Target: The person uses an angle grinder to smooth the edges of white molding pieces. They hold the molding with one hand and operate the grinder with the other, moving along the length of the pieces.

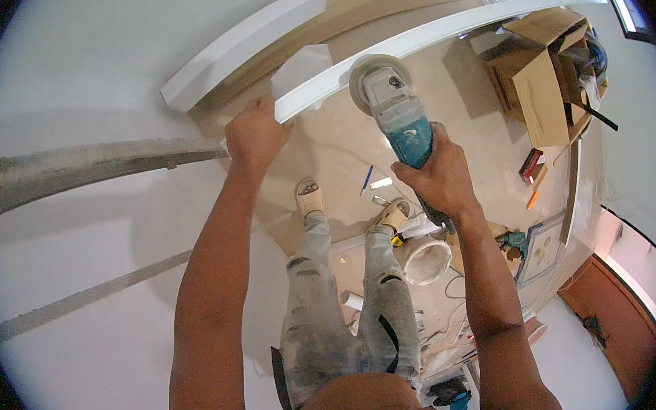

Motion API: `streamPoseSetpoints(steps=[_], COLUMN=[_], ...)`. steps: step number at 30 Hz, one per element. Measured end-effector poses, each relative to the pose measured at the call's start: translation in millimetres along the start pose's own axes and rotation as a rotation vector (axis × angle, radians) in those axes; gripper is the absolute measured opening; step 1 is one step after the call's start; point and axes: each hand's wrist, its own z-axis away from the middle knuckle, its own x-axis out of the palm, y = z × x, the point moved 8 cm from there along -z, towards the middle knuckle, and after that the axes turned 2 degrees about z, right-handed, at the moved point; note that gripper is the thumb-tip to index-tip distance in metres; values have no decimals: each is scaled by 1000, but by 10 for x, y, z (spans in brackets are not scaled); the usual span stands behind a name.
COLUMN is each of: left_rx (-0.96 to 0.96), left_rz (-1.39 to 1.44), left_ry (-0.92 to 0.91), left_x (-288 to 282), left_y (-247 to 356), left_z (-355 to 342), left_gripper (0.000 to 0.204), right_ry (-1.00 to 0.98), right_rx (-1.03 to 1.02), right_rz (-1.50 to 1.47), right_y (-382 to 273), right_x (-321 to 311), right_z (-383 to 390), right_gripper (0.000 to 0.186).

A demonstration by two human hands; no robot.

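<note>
A long white strip [437, 27] crosses the upper view, its near end in my left hand [251, 134], whose fingers are wrapped round it. My right hand [441, 177] grips the body of a teal angle grinder [407, 135]. The grinder's round head [372, 86] lies just at the lower edge of the strip, right of my left hand; I cannot tell whether the disc touches it. Behind the strip are a white angular piece [301, 64] and another white length of material [245, 38].
An open cardboard box [535, 96] stands upper right. On the floor lie a white bucket [424, 274], a blue pen-like item [367, 179], a red box [529, 166], an orange tool [532, 200] and cords near my sandaled feet. A brown door [606, 314] is lower right; a grey wall band [71, 171] runs left.
</note>
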Motion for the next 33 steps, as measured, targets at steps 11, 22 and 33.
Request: streamPoseSetpoints(steps=[11,22,33], left_rx=[-19,-27,-16], left_rz=[18,13,-5], left_ry=[-32,-14,-19], left_x=[21,39,69], left_y=[-9,-40,-44], left_z=[11,18,26], left_gripper=[41,41,42], right_ry=[-39,-28,-43], right_rx=[-44,-13,-5], right_rz=[8,-58,-17], right_y=[-82,-74,-39], right_x=[75,80,123], right_z=[6,10,-5], right_gripper=[58,64,65])
